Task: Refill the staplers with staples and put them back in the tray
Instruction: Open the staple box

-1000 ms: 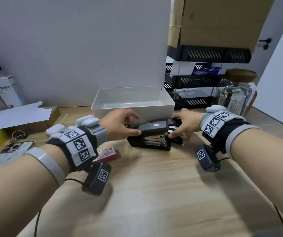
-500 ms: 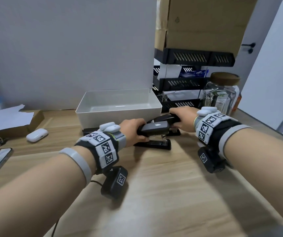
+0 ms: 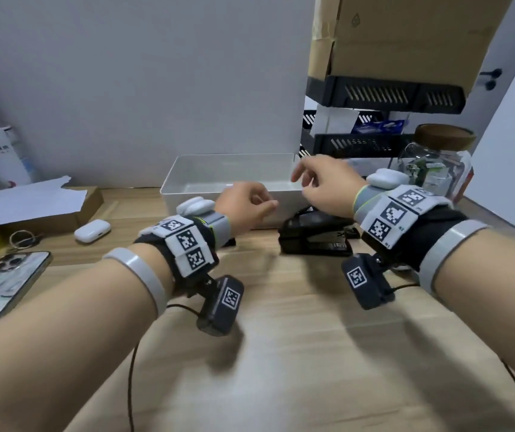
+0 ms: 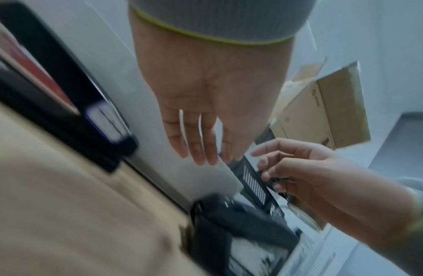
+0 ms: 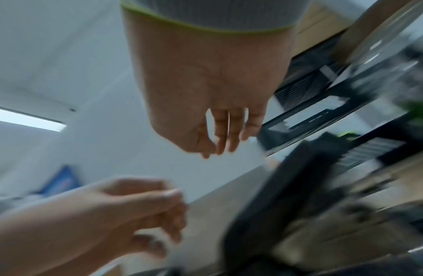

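Take the white earbud case [image 3: 92,231] on the wooden bench [image 3: 281,353] as the mark. Just left of it lies a ring of keys [image 3: 22,239], and nearer the bench's front edge a phone [image 3: 1,285] lies flat. Behind the case, a flat cardboard box [image 3: 63,213] carries torn white paper [image 3: 22,199], with a white spray bottle [image 3: 1,151] further back. Far right of the case stand black stacked letter trays [image 3: 384,95], a large cardboard box [image 3: 405,35] on top, and a cork-lidded glass jar [image 3: 437,163] beside them.
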The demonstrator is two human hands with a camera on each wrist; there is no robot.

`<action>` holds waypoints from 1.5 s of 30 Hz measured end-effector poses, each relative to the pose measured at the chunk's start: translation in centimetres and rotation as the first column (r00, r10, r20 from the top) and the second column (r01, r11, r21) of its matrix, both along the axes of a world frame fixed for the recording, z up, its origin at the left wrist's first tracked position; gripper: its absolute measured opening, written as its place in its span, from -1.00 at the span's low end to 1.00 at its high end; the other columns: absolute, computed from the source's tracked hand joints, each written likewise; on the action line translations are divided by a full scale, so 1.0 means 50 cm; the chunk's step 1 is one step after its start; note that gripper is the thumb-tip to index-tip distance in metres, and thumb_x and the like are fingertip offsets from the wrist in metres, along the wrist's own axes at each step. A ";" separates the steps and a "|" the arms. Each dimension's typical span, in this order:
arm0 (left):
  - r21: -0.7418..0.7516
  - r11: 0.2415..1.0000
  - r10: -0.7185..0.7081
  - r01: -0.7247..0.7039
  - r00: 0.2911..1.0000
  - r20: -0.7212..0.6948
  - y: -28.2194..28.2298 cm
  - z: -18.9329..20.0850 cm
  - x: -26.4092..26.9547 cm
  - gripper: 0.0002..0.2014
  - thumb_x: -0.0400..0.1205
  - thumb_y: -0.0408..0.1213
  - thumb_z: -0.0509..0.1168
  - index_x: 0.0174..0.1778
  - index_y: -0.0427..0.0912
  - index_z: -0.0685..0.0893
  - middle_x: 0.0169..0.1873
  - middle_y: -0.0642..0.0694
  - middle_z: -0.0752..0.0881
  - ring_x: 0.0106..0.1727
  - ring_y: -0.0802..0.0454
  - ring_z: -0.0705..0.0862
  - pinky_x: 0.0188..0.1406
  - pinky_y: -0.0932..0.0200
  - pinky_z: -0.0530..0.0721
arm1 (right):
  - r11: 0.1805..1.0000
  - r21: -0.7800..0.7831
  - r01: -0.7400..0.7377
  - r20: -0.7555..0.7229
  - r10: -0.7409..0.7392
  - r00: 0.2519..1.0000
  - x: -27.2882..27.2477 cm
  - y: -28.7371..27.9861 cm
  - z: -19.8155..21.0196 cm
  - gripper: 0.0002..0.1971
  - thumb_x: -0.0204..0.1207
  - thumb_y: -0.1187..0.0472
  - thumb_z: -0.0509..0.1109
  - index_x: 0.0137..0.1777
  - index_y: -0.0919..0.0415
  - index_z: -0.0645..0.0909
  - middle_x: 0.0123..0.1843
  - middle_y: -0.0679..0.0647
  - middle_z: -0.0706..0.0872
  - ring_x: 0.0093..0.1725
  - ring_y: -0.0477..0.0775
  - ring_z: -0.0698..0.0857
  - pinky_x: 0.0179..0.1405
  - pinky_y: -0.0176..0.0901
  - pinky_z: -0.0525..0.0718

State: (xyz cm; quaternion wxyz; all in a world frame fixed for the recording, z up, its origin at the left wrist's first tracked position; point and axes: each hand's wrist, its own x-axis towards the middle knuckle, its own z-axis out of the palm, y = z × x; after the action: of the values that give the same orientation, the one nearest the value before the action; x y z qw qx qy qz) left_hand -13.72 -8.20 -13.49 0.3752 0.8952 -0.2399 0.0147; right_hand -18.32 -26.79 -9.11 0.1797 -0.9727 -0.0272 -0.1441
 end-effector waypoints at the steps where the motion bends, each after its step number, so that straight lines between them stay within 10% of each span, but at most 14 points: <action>1: -0.037 0.999 0.004 -0.005 1.000 -0.024 0.030 0.009 0.007 -0.85 0.62 -0.11 0.42 -0.22 -0.04 0.70 -0.35 -0.03 0.79 -0.35 0.10 0.73 -0.16 0.11 0.71 | 0.995 0.005 -0.096 -0.058 0.096 0.994 0.000 0.052 -0.004 -0.72 0.46 0.28 0.32 0.14 0.05 0.64 -0.06 -0.01 0.69 -0.06 0.07 0.65 -0.03 -0.11 0.62; 12: 0.014 0.969 0.240 -0.245 0.932 -0.271 0.331 -0.065 0.044 -0.77 0.59 -0.51 0.35 0.15 -0.22 0.68 -0.18 -0.15 0.69 -0.43 0.07 0.62 -0.57 0.32 0.66 | 0.951 -0.072 -0.301 -0.255 0.274 0.927 0.069 0.324 -0.102 -0.56 0.47 0.24 0.40 0.36 0.07 0.53 0.31 0.06 0.68 0.26 0.15 0.65 0.13 -0.20 0.50; 20: 0.215 0.974 0.104 -0.067 0.980 -0.169 0.353 -0.099 0.072 -0.78 0.48 -0.22 0.58 -0.03 -0.09 0.70 -0.36 0.07 0.66 -0.41 0.22 0.55 -0.61 0.55 0.40 | 0.948 -0.020 -0.316 -0.219 0.304 0.927 0.130 0.403 -0.140 -0.69 0.44 0.12 0.52 0.19 0.04 0.67 0.15 0.01 0.76 0.18 0.12 0.70 0.10 -0.18 0.57; 27: 0.224 0.959 0.224 -0.176 0.951 -0.212 0.381 -0.102 0.076 -0.69 0.36 -0.05 0.66 -0.21 -0.01 0.65 -0.37 0.06 0.67 -0.34 0.11 0.57 -0.34 0.19 0.43 | 0.924 0.184 -0.336 -0.054 0.351 0.935 0.130 0.328 -0.058 -0.70 0.38 0.18 0.59 0.10 0.09 0.66 -0.01 0.02 0.79 -0.02 0.12 0.77 0.12 0.02 0.73; 36: 0.251 0.942 0.283 -0.223 0.930 -0.234 0.377 -0.092 0.058 -0.68 0.39 -0.05 0.64 -0.09 -0.06 0.69 -0.23 -0.02 0.74 -0.25 0.07 0.66 -0.24 0.17 0.57 | 0.944 -0.326 -0.055 -0.223 -0.020 0.975 0.072 0.171 -0.036 -0.71 0.30 -0.11 0.64 -0.09 0.02 0.75 -0.18 -0.05 0.75 -0.12 0.08 0.69 -0.27 -0.21 0.51; 41: 0.231 0.938 0.313 -0.259 0.919 -0.239 0.372 -0.094 0.052 -0.65 0.35 -0.06 0.67 -0.09 -0.10 0.72 -0.21 -0.07 0.77 -0.20 -0.01 0.71 0.03 -0.01 0.74 | 0.925 -0.378 -0.032 -0.273 -0.079 0.959 0.078 0.166 -0.102 -0.76 0.36 -0.14 0.58 -0.11 -0.02 0.81 -0.14 -0.06 0.85 -0.11 0.07 0.77 -0.15 -0.17 0.67; 45: 0.293 0.912 0.343 -0.287 0.925 -0.164 0.369 -0.092 0.041 -0.64 0.35 0.02 0.65 -0.08 -0.04 0.73 -0.18 0.01 0.76 -0.15 0.02 0.70 -0.17 0.14 0.66 | 0.930 -0.367 0.004 -0.255 -0.104 0.961 0.079 0.171 -0.109 -0.80 0.38 -0.12 0.57 -0.09 -0.06 0.79 -0.08 -0.03 0.84 -0.05 0.13 0.77 -0.14 -0.17 0.65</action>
State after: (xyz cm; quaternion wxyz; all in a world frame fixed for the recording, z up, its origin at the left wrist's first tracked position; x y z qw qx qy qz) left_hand -11.69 10.25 -18.07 0.2686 0.9605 -0.0501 -0.0523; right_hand -14.38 -18.24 -14.57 -0.0050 -1.0000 -0.0016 -0.0078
